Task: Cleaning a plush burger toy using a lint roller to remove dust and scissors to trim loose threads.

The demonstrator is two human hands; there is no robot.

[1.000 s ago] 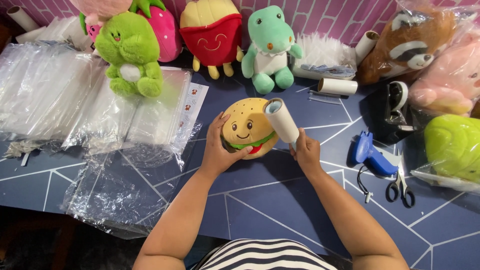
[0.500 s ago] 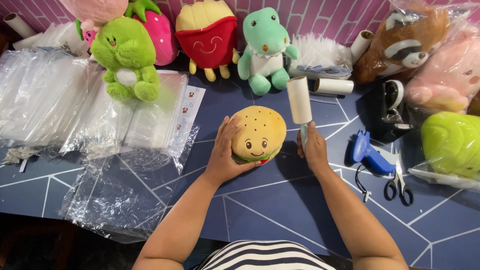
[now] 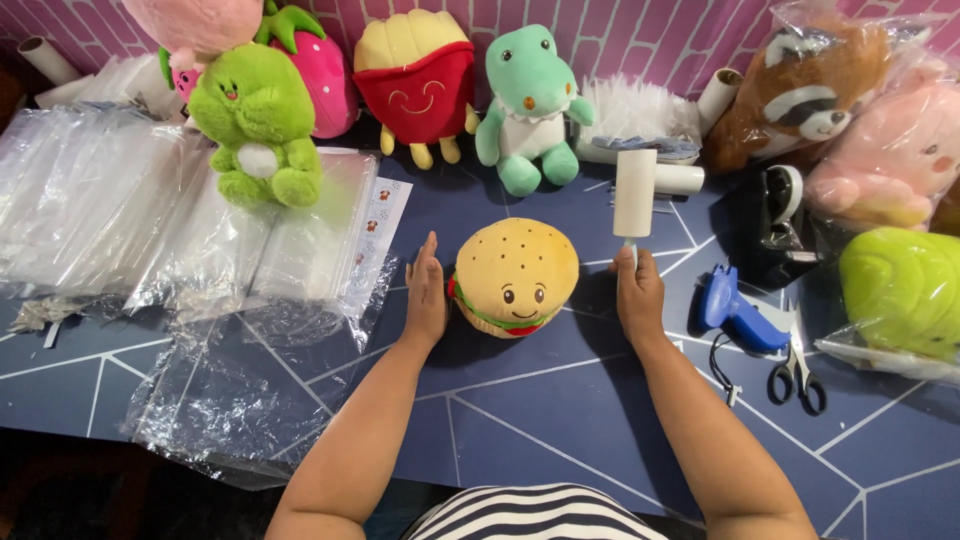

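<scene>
Along the left of the frame, stacks of clear plastic bags (image 3: 150,215) are lying on the dark blue desk (image 3: 560,420), with one loose bag spreading toward the lower left. Above them a green plush (image 3: 258,125) is sitting at the head of a row of toys: a strawberry plush (image 3: 320,70), a fries plush (image 3: 415,85) and a teal dinosaur plush (image 3: 528,105).

At centre, the left hand (image 3: 425,295) is resting flat and open, fingers straight, touching the left side of the burger plush (image 3: 512,277), which is sitting on the desk with its face toward the camera. The right hand (image 3: 640,295) is closing around the handle of a white lint roller (image 3: 634,192), holding it upright just right of the burger and clear of it.

The burger is lying bare, in no bag (the bags are well to its left), so any wrapping looks not yet started.

Further right, a blue tool (image 3: 735,315) and scissors (image 3: 797,372) are lying near each other.
</scene>
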